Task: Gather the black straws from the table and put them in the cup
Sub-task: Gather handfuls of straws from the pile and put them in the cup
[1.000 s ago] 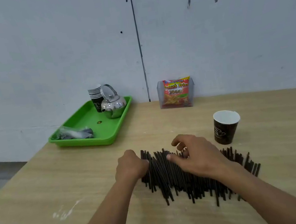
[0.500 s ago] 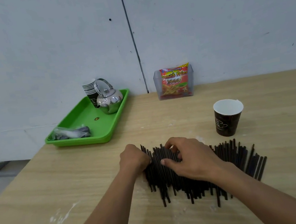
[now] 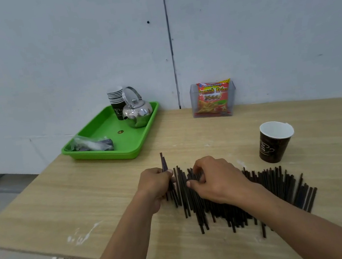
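Several black straws (image 3: 270, 190) lie in a wide row on the wooden table (image 3: 87, 197). My left hand (image 3: 155, 186) grips a small bunch of straws at the row's left end; their tips stick up above my fist. My right hand (image 3: 214, 180) rests on the pile just to the right, fingers curled and pinching straws. A dark paper cup (image 3: 275, 141) with a white inside stands upright to the far right of the pile, and no straw shows in it.
A green tray (image 3: 132, 141) at the back left holds a steel kettle (image 3: 137, 112), a stack of paper cups (image 3: 116, 102) and a plastic bag (image 3: 92, 143). A clear holder with a red snack packet (image 3: 213, 98) stands by the wall. The table's left edge drops to the floor.
My left hand has closed round a few straws and lifted their far ends above the row. My right hand has shifted slightly on the pile. The camera view has moved.
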